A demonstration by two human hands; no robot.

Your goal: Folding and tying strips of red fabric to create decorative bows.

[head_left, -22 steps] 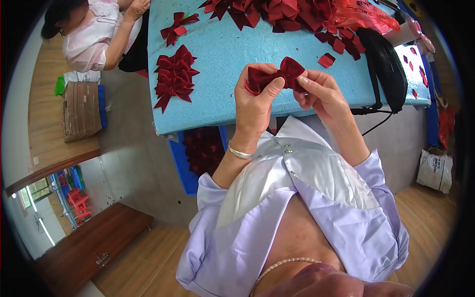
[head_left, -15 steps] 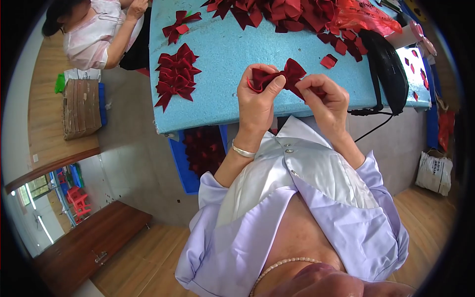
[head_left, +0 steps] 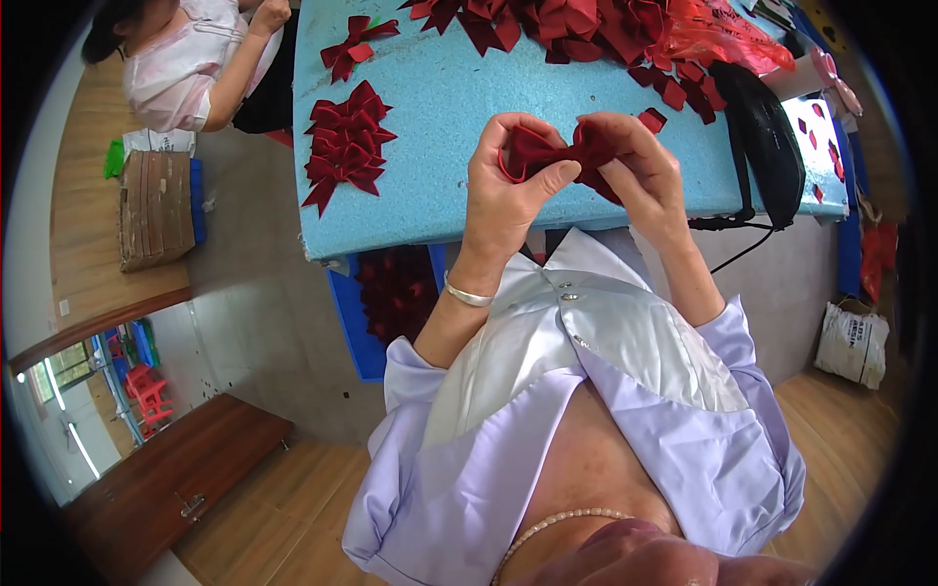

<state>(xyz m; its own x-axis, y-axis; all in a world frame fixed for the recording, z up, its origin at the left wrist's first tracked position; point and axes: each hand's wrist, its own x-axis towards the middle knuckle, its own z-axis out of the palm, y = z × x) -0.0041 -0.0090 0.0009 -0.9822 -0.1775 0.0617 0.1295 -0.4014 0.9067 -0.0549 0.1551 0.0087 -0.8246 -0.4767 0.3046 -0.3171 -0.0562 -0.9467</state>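
The left hand (head_left: 503, 188) is pinching one end of the red bow (head_left: 565, 153); the right hand (head_left: 647, 176) is gripping the other; its length is running sideways between their curled fingers.

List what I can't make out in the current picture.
Head view: right end of the bow, behind the right grip.
Head view: far part of the bin, under the table.
Head view: far side of the red pile, cut off by the top edge.

Black bag (head_left: 777, 156), white sack (head_left: 852, 344), cardboard stack (head_left: 156, 210).
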